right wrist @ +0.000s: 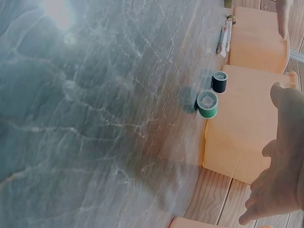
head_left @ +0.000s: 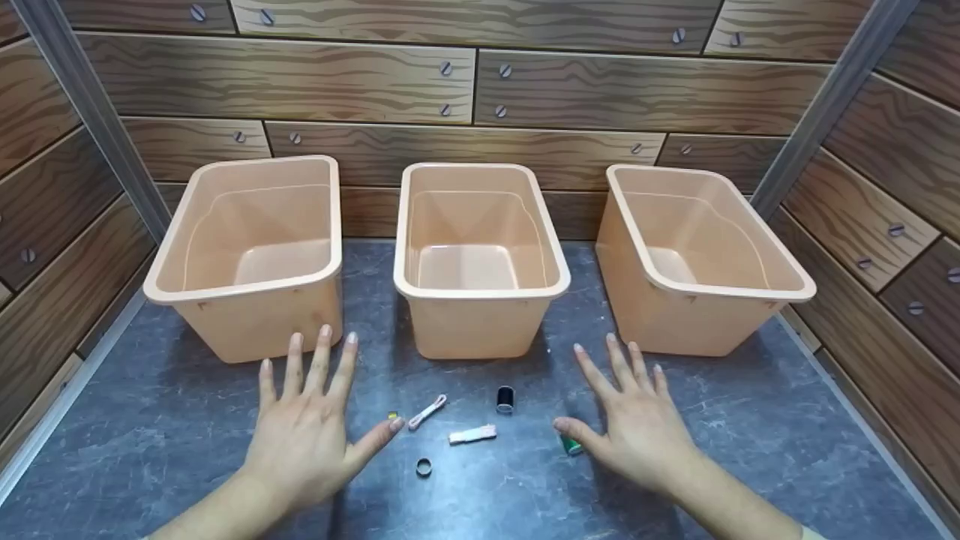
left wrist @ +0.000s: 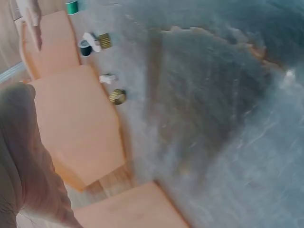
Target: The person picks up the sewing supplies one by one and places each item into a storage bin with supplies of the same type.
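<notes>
Both hands are held over the table with fingers spread, holding nothing. My left hand (head_left: 304,442) is in front of the left bin, its thumb beside a small yellow piece (head_left: 393,415) that it partly covers. My right hand (head_left: 637,420) has its thumb over a green thread spool (head_left: 572,446), hiding part of it. Between the hands lie a black thread spool (head_left: 505,400), a white folded cord bundle (head_left: 427,412), a second white bundle (head_left: 472,434) and a metal ring (head_left: 424,468). In the left wrist view the ring (left wrist: 105,41) looks gold and ridged.
Three peach plastic bins stand in a row at the back: a left bin (head_left: 247,292), a middle bin (head_left: 480,322) and a right bin (head_left: 645,300). Wood-patterned walls (head_left: 360,82) enclose the grey marbled table (head_left: 465,510) at the back and both sides.
</notes>
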Demonstrator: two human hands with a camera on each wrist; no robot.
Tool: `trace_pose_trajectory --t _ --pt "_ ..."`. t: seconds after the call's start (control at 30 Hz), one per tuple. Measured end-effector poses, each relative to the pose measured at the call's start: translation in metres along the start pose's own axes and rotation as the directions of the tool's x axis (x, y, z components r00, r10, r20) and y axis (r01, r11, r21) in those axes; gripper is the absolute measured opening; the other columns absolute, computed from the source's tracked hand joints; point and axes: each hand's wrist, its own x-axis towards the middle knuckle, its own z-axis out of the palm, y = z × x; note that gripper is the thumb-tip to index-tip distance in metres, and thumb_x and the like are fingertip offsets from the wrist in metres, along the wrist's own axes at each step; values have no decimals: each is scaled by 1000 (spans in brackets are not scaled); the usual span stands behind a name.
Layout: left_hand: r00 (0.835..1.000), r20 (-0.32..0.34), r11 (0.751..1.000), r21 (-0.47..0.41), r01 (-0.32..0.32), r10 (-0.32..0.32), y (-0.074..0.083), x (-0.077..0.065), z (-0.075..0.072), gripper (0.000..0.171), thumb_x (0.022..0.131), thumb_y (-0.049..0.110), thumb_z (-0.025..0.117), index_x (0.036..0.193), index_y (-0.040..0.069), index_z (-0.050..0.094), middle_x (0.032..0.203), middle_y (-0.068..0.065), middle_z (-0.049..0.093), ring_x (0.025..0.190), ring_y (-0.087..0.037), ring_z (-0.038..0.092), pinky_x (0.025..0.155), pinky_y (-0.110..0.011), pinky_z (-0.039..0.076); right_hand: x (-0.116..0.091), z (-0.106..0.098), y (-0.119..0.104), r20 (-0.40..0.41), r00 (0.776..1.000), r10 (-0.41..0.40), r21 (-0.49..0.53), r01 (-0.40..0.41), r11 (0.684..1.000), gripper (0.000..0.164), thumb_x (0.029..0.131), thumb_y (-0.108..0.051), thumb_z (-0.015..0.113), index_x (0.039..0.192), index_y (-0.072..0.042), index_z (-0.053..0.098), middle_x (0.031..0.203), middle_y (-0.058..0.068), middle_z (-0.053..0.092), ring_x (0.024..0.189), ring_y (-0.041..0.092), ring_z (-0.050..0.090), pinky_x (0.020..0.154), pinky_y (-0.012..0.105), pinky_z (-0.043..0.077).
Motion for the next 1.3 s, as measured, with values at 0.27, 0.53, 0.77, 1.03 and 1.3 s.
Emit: trace_pose_trajectory --t 0.27,0.53,0.77,1.03,1.3 --pt "998 -62 1000 5 -4 4 -17 11 -41 111 97 83 41 171 7 10 174 -23 3 158 -53 0 122 -73 1 -1 1 3 -1 1000 2 11 -2 1000 109 86 -96 38 171 -30 22 175 23 8 158 53 4 116 80 10" --pt "991 -122 995 -79 54 -63 -63 28 -73 110 101 75 46 169 8 -8 173 -18 -14 155 -54 -12 120 -66 -13 0 1 3 31 999 20 20 -21 1000 108 87 -94 41 172 -32 19 175 24 8 157 55 5 116 79 9" --pt "983 -144 981 -169 90 -115 -106 40 -82 112 101 71 53 169 7 -10 173 -20 -17 155 -54 -15 119 -70 -14 -4 5 5 -81 993 -91 56 95 994 98 93 -79 59 170 -26 30 172 23 25 155 53 24 118 75 23" --pt "972 -176 962 -250 109 -156 -142 50 -83 110 102 66 56 169 2 -3 172 -30 -6 154 -59 -9 118 -78 -6 -6 11 10 -155 970 -190 143 212 967 93 91 -70 72 167 -29 37 164 13 46 139 44 54 100 71 49" --pt "972 -173 942 -321 97 -159 -163 58 -88 107 103 59 58 169 3 -4 173 -27 -8 155 -56 -10 118 -76 -7 -3 15 27 -111 960 -258 271 279 921 88 87 -62 81 162 -31 46 154 6 57 137 39 56 106 68 47"
